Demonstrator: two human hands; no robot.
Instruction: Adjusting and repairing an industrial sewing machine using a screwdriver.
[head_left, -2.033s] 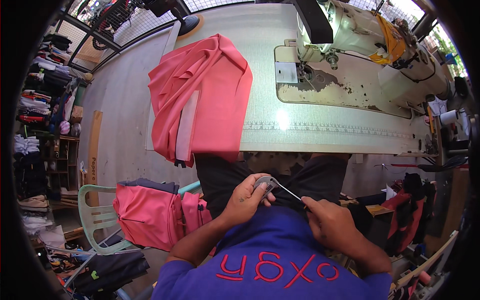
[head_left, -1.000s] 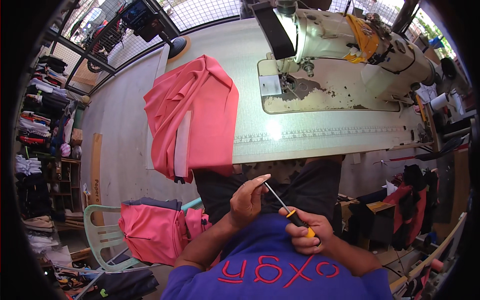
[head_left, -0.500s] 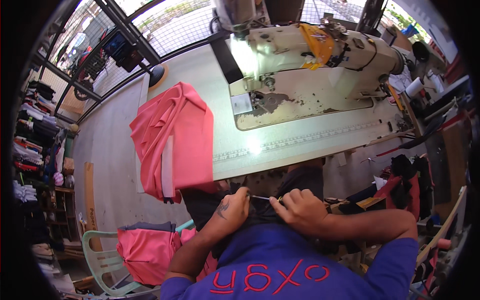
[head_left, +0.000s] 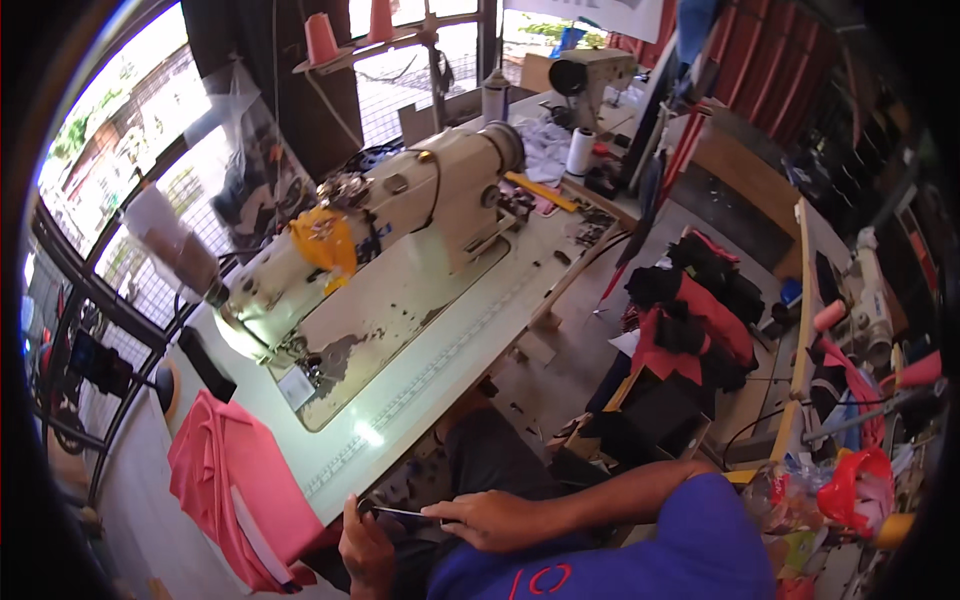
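My left hand (head_left: pixel 365 548) is closed around a small dark metal part (head_left: pixel 368 510), at my lap beside the table's front edge. My right hand (head_left: pixel 495 520) grips a screwdriver (head_left: pixel 400 511), its thin shaft reaching across to that part; the handle is mostly hidden by my fingers. Draped pink fabric (head_left: pixel 240 480) with a pale strip lies on the sewing table (head_left: pixel 420 370), just left of my hands. Above them stands a cream sewing machine (head_left: pixel 415 200) with a yellow cloth (head_left: pixel 320 240) tied on it.
Dark and red fabrics (head_left: pixel 700 330) are piled right of the table. A second machine (head_left: pixel 870 300) stands at the far right, near a red container (head_left: pixel 850 490). At the back are thread cones (head_left: pixel 320 40), a white spool (head_left: pixel 578 152) and another machine (head_left: pixel 590 75).
The view has swung right, bringing in more machines and piles. My hands still hold the part and screwdriver; the screwdriver's angle to the part has changed over the last two seconds.
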